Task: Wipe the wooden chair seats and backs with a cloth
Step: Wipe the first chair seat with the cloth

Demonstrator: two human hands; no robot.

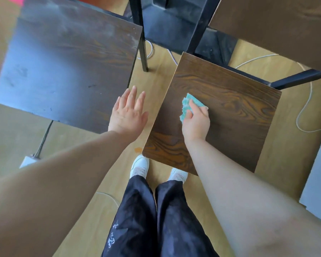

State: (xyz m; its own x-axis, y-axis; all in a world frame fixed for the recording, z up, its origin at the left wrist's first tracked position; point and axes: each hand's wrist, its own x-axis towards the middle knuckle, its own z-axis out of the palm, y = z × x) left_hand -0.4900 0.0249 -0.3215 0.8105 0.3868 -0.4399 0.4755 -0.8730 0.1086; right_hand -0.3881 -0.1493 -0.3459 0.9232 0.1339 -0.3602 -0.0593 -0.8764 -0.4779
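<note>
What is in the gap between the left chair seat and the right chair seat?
In the head view, the open left hand is over that gap; below it is bare floor, with a black chair leg farther up.

The right hand (195,123) hides part of the cloth (188,104).

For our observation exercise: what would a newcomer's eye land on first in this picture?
The teal cloth, gripped by the right hand on the wood-grain chair seat, centre right. Then the left hand, fingers straight, between that seat and the dusty darker seat at upper left.
</note>
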